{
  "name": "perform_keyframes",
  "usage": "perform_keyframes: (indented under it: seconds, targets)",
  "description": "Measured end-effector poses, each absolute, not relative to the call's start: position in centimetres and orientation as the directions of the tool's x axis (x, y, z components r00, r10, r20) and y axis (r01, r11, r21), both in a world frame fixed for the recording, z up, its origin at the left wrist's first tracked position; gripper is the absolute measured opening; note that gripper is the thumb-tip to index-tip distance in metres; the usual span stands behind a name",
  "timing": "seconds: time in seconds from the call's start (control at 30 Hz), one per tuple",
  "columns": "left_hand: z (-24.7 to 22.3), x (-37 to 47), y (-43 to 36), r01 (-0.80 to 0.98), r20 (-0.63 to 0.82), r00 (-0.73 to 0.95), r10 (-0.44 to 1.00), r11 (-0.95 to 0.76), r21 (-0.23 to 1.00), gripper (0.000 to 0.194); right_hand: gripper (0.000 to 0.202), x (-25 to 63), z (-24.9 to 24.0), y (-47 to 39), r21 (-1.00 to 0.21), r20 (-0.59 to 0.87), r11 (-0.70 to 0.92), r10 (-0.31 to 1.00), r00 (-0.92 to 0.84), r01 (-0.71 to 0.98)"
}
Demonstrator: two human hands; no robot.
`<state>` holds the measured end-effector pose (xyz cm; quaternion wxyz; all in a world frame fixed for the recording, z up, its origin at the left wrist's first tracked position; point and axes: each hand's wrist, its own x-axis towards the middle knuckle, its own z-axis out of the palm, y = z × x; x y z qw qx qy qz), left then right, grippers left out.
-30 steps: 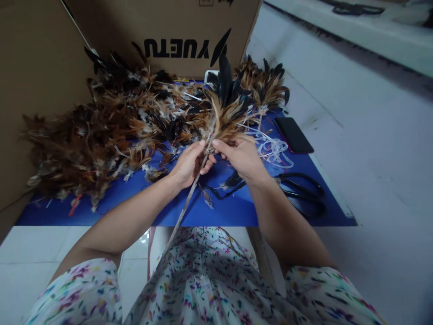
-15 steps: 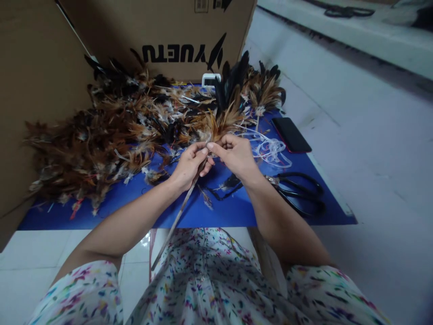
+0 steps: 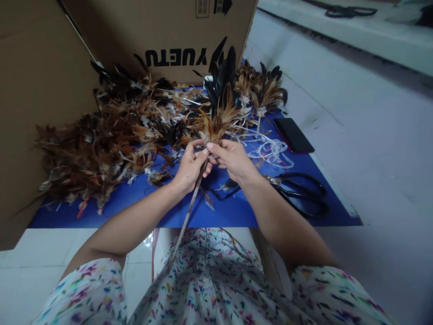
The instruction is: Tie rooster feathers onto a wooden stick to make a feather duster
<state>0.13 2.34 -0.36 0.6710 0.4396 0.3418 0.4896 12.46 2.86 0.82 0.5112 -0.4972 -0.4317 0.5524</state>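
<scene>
Head cam's got me watching left hand [image 3: 191, 168] pinch the stick [image 3: 189, 210], right hand [image 3: 235, 160] the base of the feather bunch [image 3: 221, 108] fanning past the fingertips [image 3: 211, 147], so I'd guess partway, feather pile [image 3: 101, 131] left of them seemingly remaining.

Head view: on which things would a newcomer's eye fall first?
Probably the big brown and black feather heap on the left side of the blue table comes first. Near the centre, the left hand and right hand pinch the base of a feather bunch, with a thin stick slanting below. Behind stands a cardboard box with upside-down lettering.
</scene>
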Motion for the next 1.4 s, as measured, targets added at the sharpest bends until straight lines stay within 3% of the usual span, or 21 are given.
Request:
perform_keyframes:
  seconds: [0.47,0.57,0.63,0.73,0.8,0.87,1.07,1.2,1.3,1.4]
  targets:
    - [0.0,0.0,1.9,-0.269,-0.158,0.298,0.942,0.241,0.932,0.039,0.035,12.7,0.7,3.0,-0.965,-0.099,-0.11,0.994,-0.055,-0.237]
    - [0.8,-2.6,2.0,-0.136,-0.192,0.233,0.953,0.228,0.964,0.034,0.032,12.9,0.9,3.1,-0.96,-0.106,-0.111,0.994,-0.035,-0.257]
    - [1.2,-5.8,2.0,0.096,-0.084,0.145,0.986,0.071,0.993,0.022,0.032,13.0,1.1,3.1,-0.959,-0.098,-0.101,0.995,-0.025,-0.264]
    - [1.6,-11.9,1.8,0.549,0.152,-0.005,0.988,-0.125,0.827,0.016,0.03,12.9,1.3,3.1,-0.962,-0.087,-0.09,0.996,-0.02,-0.258]
    - [1.7,-15.7,1.3,0.764,0.247,-0.085,0.965,-0.096,0.638,0.017,0.029,12.8,1.4,3.0,-0.963,-0.092,-0.095,0.996,-0.024,-0.253]
    - [1.6,-18.5,0.7,0.88,0.242,-0.094,0.966,-0.033,0.474,0.017,0.029,12.8,1.4,3.0,-0.964,-0.089,-0.093,0.996,-0.028,-0.248]
    - [0.1,-20.0,-1.0,0.96,0.076,-0.044,0.996,0.021,0.281,0.023,0.031,12.8,1.6,3.0,-0.966,-0.082,-0.081,0.997,-0.006,-0.245]
    - [-0.6,-19.7,-1.0,0.979,0.074,0.022,0.997,-0.036,0.199,0.021,0.032,12.9,1.8,2.8,-0.969,-0.082,-0.086,0.996,-0.026,-0.232]
    - [-0.3,-20.0,-0.9,0.974,0.118,0.028,0.993,-0.054,0.218,0.018,0.032,13.0,1.8,2.8,-0.97,-0.068,-0.072,0.997,-0.025,-0.23]
    - [0.8,-20.1,-1.0,0.94,0.221,-0.075,0.972,-0.006,0.342,0.015,0.029,13.0,1.7,2.8,-0.969,-0.075,-0.08,0.997,-0.029,-0.235]
